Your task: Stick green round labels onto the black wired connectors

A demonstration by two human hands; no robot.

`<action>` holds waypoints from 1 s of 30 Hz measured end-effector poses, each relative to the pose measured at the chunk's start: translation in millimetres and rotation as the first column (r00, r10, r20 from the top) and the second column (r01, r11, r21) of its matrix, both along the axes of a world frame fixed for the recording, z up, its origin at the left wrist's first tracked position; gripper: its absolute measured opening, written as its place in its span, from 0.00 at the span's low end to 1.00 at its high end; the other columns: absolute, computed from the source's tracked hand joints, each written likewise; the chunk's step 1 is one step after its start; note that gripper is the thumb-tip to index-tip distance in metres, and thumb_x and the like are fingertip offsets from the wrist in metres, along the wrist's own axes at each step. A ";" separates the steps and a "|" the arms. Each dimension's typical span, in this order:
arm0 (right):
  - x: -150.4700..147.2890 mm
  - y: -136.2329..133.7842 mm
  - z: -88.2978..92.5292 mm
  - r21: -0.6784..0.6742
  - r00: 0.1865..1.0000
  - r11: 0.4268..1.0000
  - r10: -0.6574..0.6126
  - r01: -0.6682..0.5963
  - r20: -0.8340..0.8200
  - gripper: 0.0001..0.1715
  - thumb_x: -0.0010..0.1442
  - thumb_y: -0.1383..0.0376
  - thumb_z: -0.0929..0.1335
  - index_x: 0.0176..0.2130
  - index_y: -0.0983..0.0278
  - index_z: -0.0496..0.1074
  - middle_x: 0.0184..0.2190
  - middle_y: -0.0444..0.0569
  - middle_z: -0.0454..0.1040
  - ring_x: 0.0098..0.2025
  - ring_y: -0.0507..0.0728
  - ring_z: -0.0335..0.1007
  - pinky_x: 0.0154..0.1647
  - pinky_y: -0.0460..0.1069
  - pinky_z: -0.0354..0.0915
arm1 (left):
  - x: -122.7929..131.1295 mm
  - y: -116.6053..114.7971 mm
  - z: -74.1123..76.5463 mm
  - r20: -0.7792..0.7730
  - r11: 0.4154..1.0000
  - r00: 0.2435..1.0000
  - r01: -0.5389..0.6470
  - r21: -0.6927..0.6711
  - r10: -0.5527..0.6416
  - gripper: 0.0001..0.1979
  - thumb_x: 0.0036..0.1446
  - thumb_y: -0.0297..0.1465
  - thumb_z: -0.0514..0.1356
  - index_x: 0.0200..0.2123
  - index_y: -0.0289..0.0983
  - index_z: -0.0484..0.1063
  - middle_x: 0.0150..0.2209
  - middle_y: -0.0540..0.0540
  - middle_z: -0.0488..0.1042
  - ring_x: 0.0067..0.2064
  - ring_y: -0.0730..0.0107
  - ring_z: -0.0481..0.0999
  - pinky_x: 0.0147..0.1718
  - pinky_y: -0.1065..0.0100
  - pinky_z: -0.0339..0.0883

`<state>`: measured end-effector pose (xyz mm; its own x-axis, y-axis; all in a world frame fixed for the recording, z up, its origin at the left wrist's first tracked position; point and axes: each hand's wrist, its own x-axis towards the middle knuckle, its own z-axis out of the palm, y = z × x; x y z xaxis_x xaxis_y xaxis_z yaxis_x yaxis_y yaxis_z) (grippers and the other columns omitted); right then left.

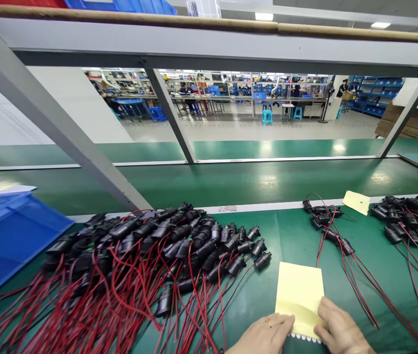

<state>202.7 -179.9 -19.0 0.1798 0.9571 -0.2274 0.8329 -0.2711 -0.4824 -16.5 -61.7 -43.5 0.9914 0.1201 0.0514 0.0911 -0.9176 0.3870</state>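
Together, left hand point(265, 335) and right hand point(341, 328), angled inward, grasp one sheet point(299, 287) by its lower sides, right of the big heap point(206, 249); one note point(354, 200) lies beyond.

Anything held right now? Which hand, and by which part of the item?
Yellow sheet, held by both: left hand at its lower left edge, right hand at its lower right edge.

the paper point(300, 287) is pale yellow with white scallops point(306, 338) along the near edge, table point(258, 297) is plain green. the parts point(162, 228) are black, a few with green dots point(191, 239), and their wires point(100, 314) run red and black. bin point(13, 241) is blue, ring point(268, 322) looks gold.
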 end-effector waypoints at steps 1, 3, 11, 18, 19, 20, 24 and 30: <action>0.0 -0.3 -0.5 -0.006 1.000 1.000 -0.004 0.004 0.005 0.09 0.51 0.72 0.64 0.32 0.59 0.69 0.38 0.45 0.73 0.41 0.54 0.71 0.42 0.44 0.63 | -0.1 -0.6 -2.7 -0.011 1.000 1.000 0.002 0.007 -0.002 0.29 0.59 0.26 0.53 0.63 0.31 0.51 0.54 0.34 0.71 0.55 0.57 0.71 0.57 0.61 0.64; 0.4 -0.6 -1.5 -0.021 1.000 1.000 -0.017 0.018 0.016 0.07 0.52 0.71 0.64 0.32 0.60 0.68 0.39 0.46 0.72 0.41 0.55 0.71 0.43 0.45 0.63 | -0.2 -2.3 -6.7 -0.031 1.000 0.999 0.013 0.017 -0.012 0.28 0.61 0.29 0.53 0.63 0.31 0.51 0.54 0.34 0.72 0.55 0.56 0.71 0.57 0.60 0.63; -1.8 6.7 -3.1 -0.038 0.998 0.999 -0.025 0.027 0.064 0.04 0.54 0.65 0.66 0.34 0.61 0.70 0.41 0.51 0.71 0.46 0.61 0.66 0.47 0.52 0.63 | 13.5 -13.6 -16.0 -0.069 0.998 0.997 0.026 0.050 -0.023 0.38 0.58 0.36 0.60 0.66 0.30 0.46 0.54 0.32 0.71 0.56 0.50 0.69 0.55 0.58 0.65; -7.5 7.6 1.1 -0.003 0.990 0.997 -0.082 0.083 0.112 0.07 0.54 0.62 0.69 0.35 0.61 0.70 0.40 0.50 0.70 0.44 0.62 0.64 0.45 0.54 0.61 | 17.9 -19.1 -18.4 -0.029 0.987 1.000 0.014 0.163 -0.009 0.26 0.64 0.31 0.52 0.64 0.35 0.50 0.52 0.36 0.72 0.57 0.52 0.68 0.53 0.59 0.66; -8.7 5.9 1.5 0.016 0.988 0.995 -0.099 0.097 0.123 0.08 0.54 0.60 0.69 0.35 0.60 0.70 0.40 0.50 0.70 0.44 0.62 0.64 0.44 0.55 0.60 | 17.7 -18.6 -17.7 -0.013 0.986 1.000 0.023 0.166 -0.021 0.26 0.65 0.30 0.51 0.64 0.34 0.51 0.52 0.36 0.73 0.57 0.53 0.68 0.53 0.59 0.66; -10.4 4.0 1.8 0.040 0.985 0.993 -0.115 0.111 0.131 0.09 0.54 0.60 0.69 0.36 0.60 0.70 0.40 0.50 0.70 0.43 0.62 0.64 0.44 0.55 0.60 | 17.6 -18.2 -17.4 -0.002 0.986 0.999 0.035 0.166 -0.035 0.25 0.65 0.30 0.51 0.64 0.34 0.51 0.51 0.36 0.73 0.57 0.53 0.68 0.54 0.58 0.66; -19.7 -0.9 1.1 0.131 0.974 0.982 -0.158 0.138 0.162 0.14 0.52 0.64 0.69 0.41 0.59 0.70 0.44 0.51 0.71 0.47 0.63 0.64 0.46 0.56 0.59 | 18.4 -19.3 -22.1 -0.001 0.986 1.000 0.022 0.167 -0.022 0.25 0.65 0.29 0.51 0.63 0.35 0.52 0.51 0.36 0.73 0.57 0.52 0.68 0.55 0.56 0.65; -22.1 -0.7 0.4 0.126 0.962 0.974 -0.208 0.187 0.177 0.23 0.47 0.66 0.70 0.45 0.59 0.69 0.51 0.54 0.69 0.55 0.67 0.61 0.52 0.58 0.56 | 14.3 -16.9 -18.0 -0.016 0.992 0.998 0.065 0.107 -0.064 0.29 0.64 0.31 0.53 0.64 0.31 0.46 0.53 0.32 0.71 0.59 0.48 0.65 0.57 0.53 0.62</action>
